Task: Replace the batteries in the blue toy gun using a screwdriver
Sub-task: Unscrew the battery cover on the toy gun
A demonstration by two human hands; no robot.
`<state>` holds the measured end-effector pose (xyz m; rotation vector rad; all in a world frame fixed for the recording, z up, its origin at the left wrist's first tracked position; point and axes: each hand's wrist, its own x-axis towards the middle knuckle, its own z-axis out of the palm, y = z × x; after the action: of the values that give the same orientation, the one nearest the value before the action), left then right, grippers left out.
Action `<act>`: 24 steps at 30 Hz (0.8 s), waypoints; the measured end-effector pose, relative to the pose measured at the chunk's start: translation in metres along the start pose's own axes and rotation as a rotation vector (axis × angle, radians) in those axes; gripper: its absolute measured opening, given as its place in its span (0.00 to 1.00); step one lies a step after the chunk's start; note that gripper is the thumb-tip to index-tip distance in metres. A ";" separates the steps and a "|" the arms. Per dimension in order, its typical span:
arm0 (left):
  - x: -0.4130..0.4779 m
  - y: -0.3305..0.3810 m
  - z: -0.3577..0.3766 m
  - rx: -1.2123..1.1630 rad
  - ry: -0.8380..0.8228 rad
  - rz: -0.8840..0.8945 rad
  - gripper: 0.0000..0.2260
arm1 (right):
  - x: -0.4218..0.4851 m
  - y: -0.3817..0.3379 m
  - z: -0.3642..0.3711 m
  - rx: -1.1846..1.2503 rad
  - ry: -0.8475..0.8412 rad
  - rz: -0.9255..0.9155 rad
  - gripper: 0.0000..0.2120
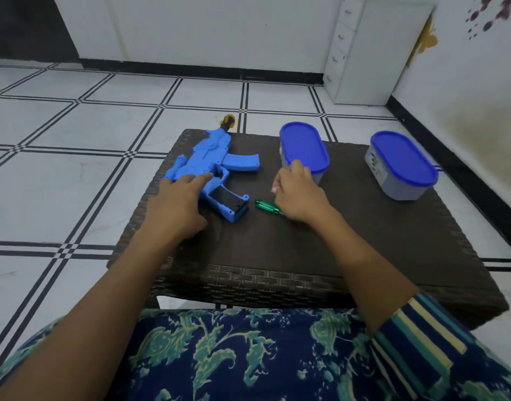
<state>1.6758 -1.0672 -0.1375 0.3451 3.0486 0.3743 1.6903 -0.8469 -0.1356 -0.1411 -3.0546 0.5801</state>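
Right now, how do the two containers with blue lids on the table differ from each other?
The middle container stands near the centre of the table; the right container stands by its right edge. The right hand hides the near end of the middle container; nothing is at the right container. The right container shows more of its grey side wall than the middle container. Both are oblong, upright, with blue lids on.

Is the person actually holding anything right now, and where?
Left hand lies flat on the toy gun, not gripping it. Right hand curls its fingers beside the container; whether they pinch anything cannot be told.
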 end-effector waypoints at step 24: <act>0.002 0.027 0.012 0.245 0.243 0.276 0.22 | 0.007 -0.007 0.007 0.381 -0.143 -0.282 0.12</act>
<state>1.6800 -1.0386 -0.1432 0.7938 3.2964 0.0515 1.6825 -0.8552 -0.1392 0.3476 -2.9411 1.1675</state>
